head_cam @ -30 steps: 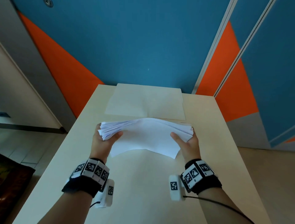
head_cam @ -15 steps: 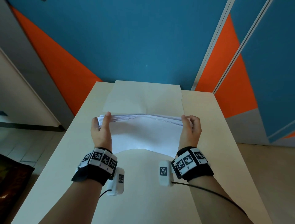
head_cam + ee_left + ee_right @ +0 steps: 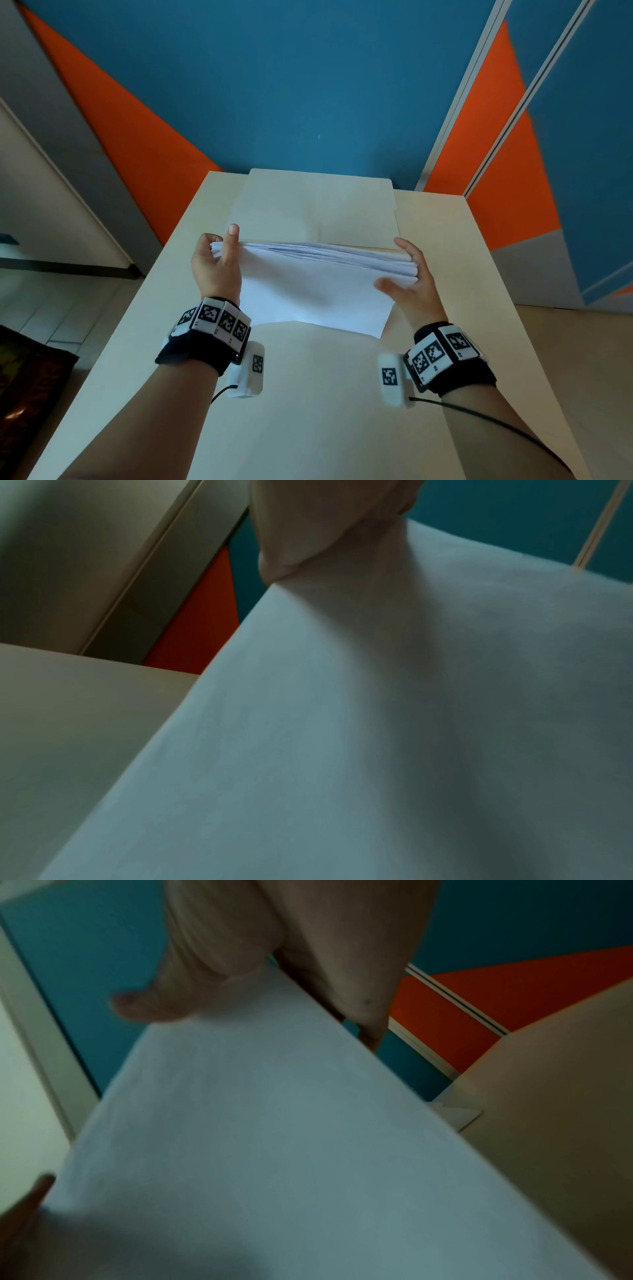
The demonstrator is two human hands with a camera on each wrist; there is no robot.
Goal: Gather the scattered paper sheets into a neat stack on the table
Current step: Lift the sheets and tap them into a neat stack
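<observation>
A thick stack of white paper sheets (image 3: 308,284) is held over the middle of the beige table (image 3: 137,342), tipped up so its broad face looks toward me. My left hand (image 3: 214,263) grips its left edge, thumb lying up the near face and fingers curled behind. On the right edge, my right hand (image 3: 411,284) holds it with the thumb on the near face. The sheet edges fan slightly along the top. The left wrist view is mostly filled by the stack (image 3: 377,723), and the stack (image 3: 274,1137) does the same in the right wrist view. I cannot tell whether the bottom edge touches the table.
A cream folder (image 3: 318,205) lies flat at the table's far end, just behind the stack. A blue and orange wall (image 3: 308,85) rises right behind the table. The floor drops away past the left and right table edges.
The stack went from bowed and nearly flat to tipped up on edge. Both hands shifted to its short sides, and the right thumb has now moved onto the near face.
</observation>
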